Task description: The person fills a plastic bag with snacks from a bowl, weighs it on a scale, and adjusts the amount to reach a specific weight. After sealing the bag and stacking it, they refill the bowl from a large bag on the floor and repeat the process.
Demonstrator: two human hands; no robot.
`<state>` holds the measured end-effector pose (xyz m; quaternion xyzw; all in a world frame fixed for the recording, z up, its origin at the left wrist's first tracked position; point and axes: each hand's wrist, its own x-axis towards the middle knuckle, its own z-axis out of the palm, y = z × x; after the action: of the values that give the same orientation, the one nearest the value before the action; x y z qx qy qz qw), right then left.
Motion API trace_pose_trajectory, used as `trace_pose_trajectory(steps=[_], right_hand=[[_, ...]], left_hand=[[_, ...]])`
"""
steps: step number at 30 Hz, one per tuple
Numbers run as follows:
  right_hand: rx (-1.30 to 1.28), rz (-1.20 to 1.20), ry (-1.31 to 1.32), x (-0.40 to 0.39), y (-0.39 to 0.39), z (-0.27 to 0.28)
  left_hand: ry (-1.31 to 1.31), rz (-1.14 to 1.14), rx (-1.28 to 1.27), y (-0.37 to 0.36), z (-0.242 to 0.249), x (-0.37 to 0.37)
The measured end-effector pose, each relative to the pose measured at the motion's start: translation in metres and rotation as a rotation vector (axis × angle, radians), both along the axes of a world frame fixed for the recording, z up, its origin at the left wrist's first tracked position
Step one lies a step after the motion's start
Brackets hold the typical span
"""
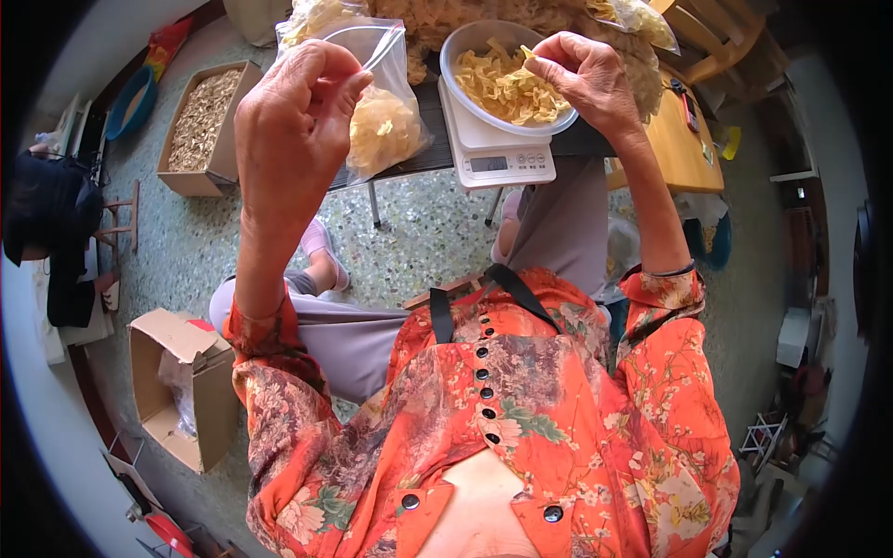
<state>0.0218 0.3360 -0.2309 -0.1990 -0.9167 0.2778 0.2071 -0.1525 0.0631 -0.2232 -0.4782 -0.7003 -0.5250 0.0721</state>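
My left hand [302, 126] is closed in a pinch at the mouth of a clear plastic bag [409, 107], and its fingers appear to grip the bag's edge. Pale yellow dried pieces [383, 132] lie in the lower part of this bag. Over the right rim of a translucent plastic bowl [450, 82], my right hand [591, 82] pinches a yellow dried strip [527, 53]. More dried strips [507, 86] fill much of the bowl. Under it is a white digital kitchen scale [521, 172]; its display is too small to read.
A big heap of dried pieces [521, 17] covers the table's far side. On the floor at left stand a carton of brownish bits [200, 116] and an open cardboard box [177, 400]. A wooden stool [674, 139] is at right. Another person [56, 205] is at far left.
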Motion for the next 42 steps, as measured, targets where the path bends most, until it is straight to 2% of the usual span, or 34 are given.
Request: trace_pose_trajectory(steps=[4, 7, 10, 11, 14, 15, 16, 18, 19, 23, 27, 28, 30, 31, 32, 33, 34, 35, 36, 38, 39, 40, 41, 42], right_hand=[[-0.012, 0.004, 0.092, -0.002, -0.007, 0.014], [-0.077, -0.008, 0.306, -0.01, -0.021, 0.034], [-0.284, 0.054, 0.457, -0.022, -0.037, 0.058], [-0.276, 0.086, 0.495, -0.027, -0.047, 0.063], [-0.37, 0.056, 0.433, -0.045, -0.076, 0.077], [-0.261, 0.179, 0.491, -0.056, -0.081, 0.07], [-0.261, 0.181, 0.493, -0.065, -0.081, 0.06], [-0.182, 0.369, 0.368, -0.08, -0.081, 0.048], [-0.308, 0.366, 0.23, -0.075, -0.082, 0.053], [-0.373, 0.355, 0.314, -0.067, -0.085, 0.05], [-0.158, 0.557, -0.048, -0.059, -0.086, 0.042], [0.133, 0.637, 0.09, -0.067, -0.086, 0.031], [0.442, 0.595, 0.1, -0.076, -0.09, 0.018], [0.446, 0.609, 0.107, -0.078, -0.093, 0.017], [0.44, 0.587, -0.027, -0.08, -0.095, 0.018], [0.433, 0.564, -0.161, -0.081, -0.097, 0.018], [0.431, 0.582, -0.154, -0.085, -0.095, 0.011], [0.429, 0.57, -0.195, -0.086, -0.095, 0.008], [0.429, 0.554, -0.233, -0.087, -0.095, 0.004], [0.396, 0.577, -0.162, -0.085, -0.092, -0.005], [0.425, 0.551, -0.07, -0.083, -0.095, -0.005], [0.454, 0.523, 0.023, -0.083, -0.097, -0.003], [0.421, 0.511, -0.07, -0.086, -0.094, -0.004], [0.422, 0.519, -0.059, -0.082, -0.097, 0.003]], left_hand=[[0.032, -0.013, 0.011, 0.001, -0.001, 0.001], [0.067, -0.061, 0.028, 0.001, 0.002, -0.002], [0.127, -0.063, 0.022, 0.002, 0.005, -0.001], [0.132, -0.058, 0.023, 0.001, 0.005, 0.0], [0.049, -0.089, 0.014, 0.0, 0.005, 0.001], [0.07, -0.09, 0.008, 0.0, 0.005, 0.001], [0.089, -0.092, 0.002, -0.001, 0.005, 0.0], [0.131, -0.096, -0.022, -0.003, 0.005, -0.004], [0.171, -0.102, -0.046, -0.004, 0.005, -0.005], [0.197, -0.12, -0.087, -0.009, 0.006, -0.009], [0.23, -0.086, -0.157, -0.013, 0.008, -0.013], [0.247, -0.084, -0.183, -0.015, 0.009, -0.014], [0.267, -0.086, -0.227, -0.019, 0.013, -0.017], [0.284, -0.092, -0.265, -0.022, 0.015, -0.019], [0.285, -0.075, -0.266, -0.026, 0.017, -0.023], [0.351, -0.093, -0.352, -0.029, 0.018, -0.029], [0.412, -0.111, -0.444, -0.028, 0.017, -0.035], [0.349, -0.097, -0.571, -0.029, 0.018, -0.035], [0.353, -0.08, -0.575, -0.026, 0.013, -0.04], [0.487, -0.234, -0.482, -0.019, -0.004, -0.049], [0.376, -0.266, -0.603, -0.019, 0.005, -0.042], [0.377, -0.256, -0.61, -0.02, 0.001, -0.043], [0.42, -0.258, -0.484, -0.018, -0.013, -0.053], [0.469, -0.257, -0.358, -0.019, -0.008, -0.049]])
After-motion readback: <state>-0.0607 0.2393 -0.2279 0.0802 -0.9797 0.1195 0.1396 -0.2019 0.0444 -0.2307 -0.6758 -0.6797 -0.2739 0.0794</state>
